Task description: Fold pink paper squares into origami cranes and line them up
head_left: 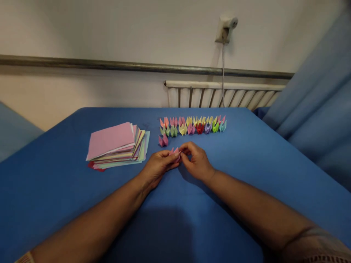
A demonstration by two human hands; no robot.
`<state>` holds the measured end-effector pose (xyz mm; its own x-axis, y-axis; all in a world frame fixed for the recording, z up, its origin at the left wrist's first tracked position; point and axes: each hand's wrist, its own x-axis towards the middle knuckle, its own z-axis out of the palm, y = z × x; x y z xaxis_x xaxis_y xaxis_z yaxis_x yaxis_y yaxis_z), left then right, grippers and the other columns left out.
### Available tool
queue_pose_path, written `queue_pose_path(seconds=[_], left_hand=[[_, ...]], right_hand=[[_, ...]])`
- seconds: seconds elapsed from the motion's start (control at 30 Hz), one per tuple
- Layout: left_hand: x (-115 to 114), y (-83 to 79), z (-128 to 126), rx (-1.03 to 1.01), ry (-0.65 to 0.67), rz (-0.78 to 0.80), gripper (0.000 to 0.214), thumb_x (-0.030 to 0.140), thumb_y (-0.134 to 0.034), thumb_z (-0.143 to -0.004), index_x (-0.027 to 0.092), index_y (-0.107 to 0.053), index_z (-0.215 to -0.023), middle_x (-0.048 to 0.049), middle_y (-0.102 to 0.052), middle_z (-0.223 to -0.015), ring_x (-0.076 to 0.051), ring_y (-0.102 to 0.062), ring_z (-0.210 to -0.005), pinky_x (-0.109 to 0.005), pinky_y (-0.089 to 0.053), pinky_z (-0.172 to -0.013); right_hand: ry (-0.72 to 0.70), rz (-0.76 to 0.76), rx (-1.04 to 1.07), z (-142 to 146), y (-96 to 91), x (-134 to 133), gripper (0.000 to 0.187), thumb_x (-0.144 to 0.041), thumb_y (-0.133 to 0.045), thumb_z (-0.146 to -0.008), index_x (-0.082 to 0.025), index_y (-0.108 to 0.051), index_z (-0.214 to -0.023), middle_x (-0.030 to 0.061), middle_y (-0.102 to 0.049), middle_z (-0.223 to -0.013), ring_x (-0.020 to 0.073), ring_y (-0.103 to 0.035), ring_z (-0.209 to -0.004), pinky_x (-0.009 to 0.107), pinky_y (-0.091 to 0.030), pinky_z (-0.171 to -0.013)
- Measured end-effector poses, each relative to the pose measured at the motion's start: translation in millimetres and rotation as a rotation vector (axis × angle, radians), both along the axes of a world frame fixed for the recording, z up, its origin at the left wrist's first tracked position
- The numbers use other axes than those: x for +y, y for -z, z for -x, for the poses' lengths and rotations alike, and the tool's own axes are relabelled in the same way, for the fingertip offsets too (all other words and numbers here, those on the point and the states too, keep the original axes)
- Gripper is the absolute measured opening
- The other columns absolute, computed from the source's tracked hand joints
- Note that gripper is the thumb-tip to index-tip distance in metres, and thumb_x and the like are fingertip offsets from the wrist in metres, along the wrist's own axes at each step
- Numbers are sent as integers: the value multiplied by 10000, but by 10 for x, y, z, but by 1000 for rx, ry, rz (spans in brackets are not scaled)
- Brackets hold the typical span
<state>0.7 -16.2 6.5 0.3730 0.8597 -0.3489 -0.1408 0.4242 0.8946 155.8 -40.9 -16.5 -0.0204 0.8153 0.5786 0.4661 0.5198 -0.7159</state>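
Note:
Between my two hands is a small pink folded paper crane point(175, 155), held just above the blue tabletop. My left hand point(159, 165) pinches its body between thumb and fingers. From the other side, my right hand point(196, 160) has thumb and forefinger closed on its right-hand tip; the tip itself is partly hidden by the fingers. A finished-looking pink paper crane point(163, 140) stands by itself just beyond my left hand. Behind it are two rows of folded paper cranes point(191, 128) in pink, yellow, green, red, purple and light blue.
Left of my hands lies an uneven stack of coloured paper sheets point(112, 140), pink on top. A blue cloth point(246, 153) covers the table. Beyond its far edge are a radiator point(197, 86), a metal rail point(123, 65) and a wall socket with a cord point(225, 31). Blue curtains point(318, 98) hang at right.

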Motion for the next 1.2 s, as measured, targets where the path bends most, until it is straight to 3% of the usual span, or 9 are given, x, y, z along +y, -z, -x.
queue_pose_path(seconds=[0.2, 0.6, 1.2], left_hand=[[28, -18, 41, -9, 29, 9, 231, 300, -836, -625, 139, -706, -728, -13, -675, -743, -91, -628, -734, -203, -516, -775], [38, -31, 51, -7, 20, 12, 245, 307, -846, -610, 137, -721, -736, -9, -675, -722, -93, -628, -720, -219, -533, -785], [23, -3, 27, -3, 5, -4, 215, 286, -830, -631, 137, -714, -736, -19, -686, -753, -91, -630, -730, -222, -512, -794]], right_hand=[[-86, 82, 177, 43, 31, 48, 185, -117, -528, -795, -216, -568, -946, -13, -622, -815, 118, -593, -698, 248, -493, -658], [-78, -42, -16, 6, -37, 36, 239, -57, -509, -795, -230, -585, -941, 2, -594, -860, 139, -585, -808, 268, -480, -740], [-12, -70, -158, -38, -48, 9, 153, -92, -510, -813, -217, -563, -883, 31, -581, -884, 169, -567, -843, 292, -469, -773]])
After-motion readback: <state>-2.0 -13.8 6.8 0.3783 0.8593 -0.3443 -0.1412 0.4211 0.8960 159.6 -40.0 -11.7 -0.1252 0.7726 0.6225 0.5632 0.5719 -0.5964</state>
